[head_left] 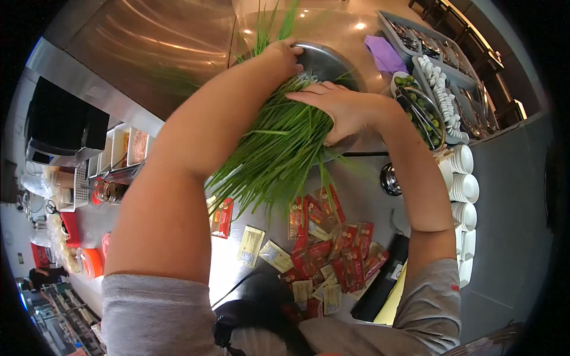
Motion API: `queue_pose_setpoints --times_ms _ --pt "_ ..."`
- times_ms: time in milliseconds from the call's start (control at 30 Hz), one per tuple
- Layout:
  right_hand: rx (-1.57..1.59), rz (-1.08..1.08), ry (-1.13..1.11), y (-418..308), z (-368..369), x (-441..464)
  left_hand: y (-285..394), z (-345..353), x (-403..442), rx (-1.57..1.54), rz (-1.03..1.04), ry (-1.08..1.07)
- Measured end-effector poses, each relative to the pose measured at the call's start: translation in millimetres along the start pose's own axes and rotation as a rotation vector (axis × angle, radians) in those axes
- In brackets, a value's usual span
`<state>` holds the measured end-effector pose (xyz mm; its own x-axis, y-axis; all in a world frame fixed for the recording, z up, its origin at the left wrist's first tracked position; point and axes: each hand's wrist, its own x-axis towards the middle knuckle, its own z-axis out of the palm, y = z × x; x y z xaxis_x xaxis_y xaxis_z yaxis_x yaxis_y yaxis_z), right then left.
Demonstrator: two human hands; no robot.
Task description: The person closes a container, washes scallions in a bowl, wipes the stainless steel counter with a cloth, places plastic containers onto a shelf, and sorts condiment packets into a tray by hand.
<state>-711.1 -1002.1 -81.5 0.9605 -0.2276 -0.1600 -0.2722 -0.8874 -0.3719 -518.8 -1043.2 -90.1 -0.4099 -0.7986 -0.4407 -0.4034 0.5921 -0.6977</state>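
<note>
A large bunch of long green chives (279, 139) lies across a round metal bowl (326, 56), its blades hanging over the near side. My left hand (286, 54) is curled at the far part of the bunch, beside the bowl's rim; some of its fingers are hidden. From the right, my right hand (338, 107) grips the bunch, fingers over the top and thumb on the near side. Something clear and shiny, perhaps plastic wrap, shows between the hands. More blades stick out beyond my left forearm.
Red sachets (353, 267) and cream sachets (252, 246) are scattered on the metal counter nearest me. To the right are a bowl of green limes (436, 133) with tongs, a purple cloth (385, 53), cutlery trays (409, 59) and stacked white bowls (466, 187). A black pouch (380, 285) lies near my right forearm.
</note>
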Motion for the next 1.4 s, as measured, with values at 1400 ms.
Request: queue_pose_setpoints --times_ms 1400 --pt "0.109 -0.012 0.263 -42.2 -1.3 -83.7 -3.2 -9.8 -112.7 -1.052 -0.453 -0.143"
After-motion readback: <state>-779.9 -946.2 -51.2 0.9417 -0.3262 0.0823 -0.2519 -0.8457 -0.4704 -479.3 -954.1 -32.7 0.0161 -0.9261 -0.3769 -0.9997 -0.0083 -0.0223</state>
